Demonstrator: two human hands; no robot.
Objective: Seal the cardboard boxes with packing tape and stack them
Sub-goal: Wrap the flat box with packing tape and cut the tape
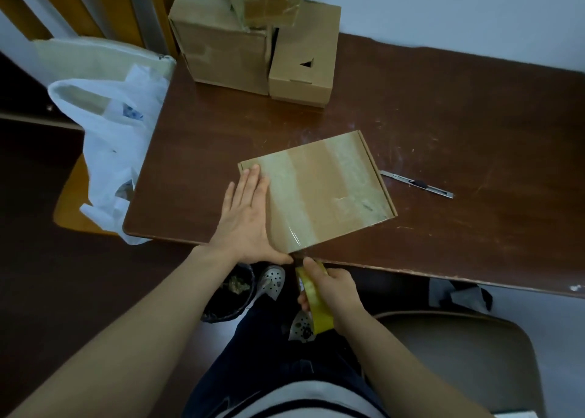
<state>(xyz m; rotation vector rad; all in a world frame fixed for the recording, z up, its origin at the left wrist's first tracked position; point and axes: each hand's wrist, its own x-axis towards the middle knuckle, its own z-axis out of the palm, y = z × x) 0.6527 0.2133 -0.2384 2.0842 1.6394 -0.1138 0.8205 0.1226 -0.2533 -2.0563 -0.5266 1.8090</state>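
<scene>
A flat cardboard box (329,183) lies near the front edge of the brown table (459,126), with strips of clear tape across its top. My left hand (245,218) presses flat on the box's left part, fingers straight. Just below the table edge, my right hand (332,291) grips a roll of yellowish packing tape (313,300); the tape runs up from the roll to the box's near corner. At the back of the table stand stacked cardboard boxes (228,47), with a smaller box (304,66) beside them.
A utility knife (418,184) lies on the table right of the flat box. A white plastic bag (117,139) and a cloth bag hang over a chair at the left. A dark bin (231,291) sits under the table; a chair seat (459,354) is at lower right.
</scene>
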